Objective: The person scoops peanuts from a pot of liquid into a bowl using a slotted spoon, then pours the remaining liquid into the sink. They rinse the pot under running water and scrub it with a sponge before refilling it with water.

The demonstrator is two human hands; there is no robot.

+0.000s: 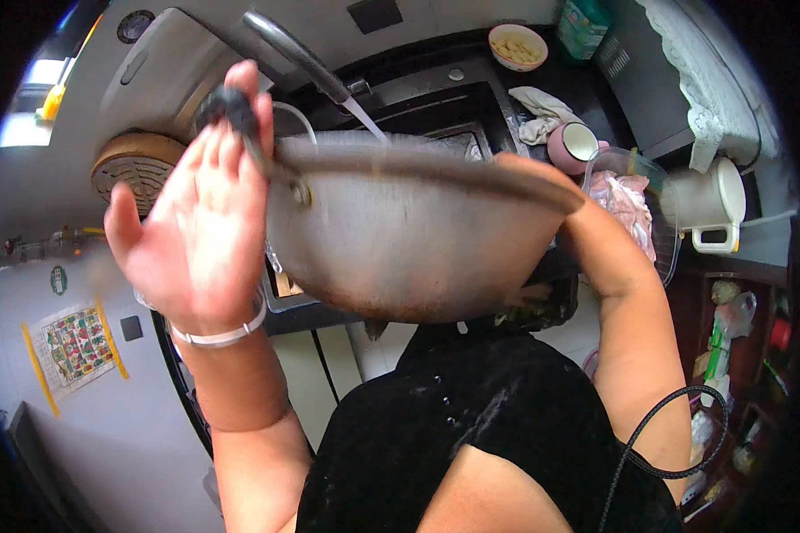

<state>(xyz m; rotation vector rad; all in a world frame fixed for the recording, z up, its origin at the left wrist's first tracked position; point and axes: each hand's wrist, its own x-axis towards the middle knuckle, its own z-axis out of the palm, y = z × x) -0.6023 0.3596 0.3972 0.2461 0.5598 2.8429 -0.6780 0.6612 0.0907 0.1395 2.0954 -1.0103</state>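
A large metal wok (pixel 407 240) is tipped up over the sink (pixel 440 103), with its outer side facing me and its base darkened brown. My left hand (pixel 203 213) holds it at the left by its black loop handle (pixel 230 113), palm towards me and fingers hooked in the loop. Behind the raised rim at the right goes my right hand (pixel 530 165). Only the back of it and the wrist show; the fingers and the wok's inside are hidden. Water runs from the metal faucet (pixel 300 56) down behind the rim.
A bowl of pale pieces (pixel 519 50), a green bottle (pixel 583 30), a cloth (pixel 543 110) and a pink mug (pixel 572 148) stand right of the sink. Near my right forearm is a clear plastic container (pixel 667 253) with raw meat. A slotted wooden steamer rack (pixel 137 170) leans at the left.
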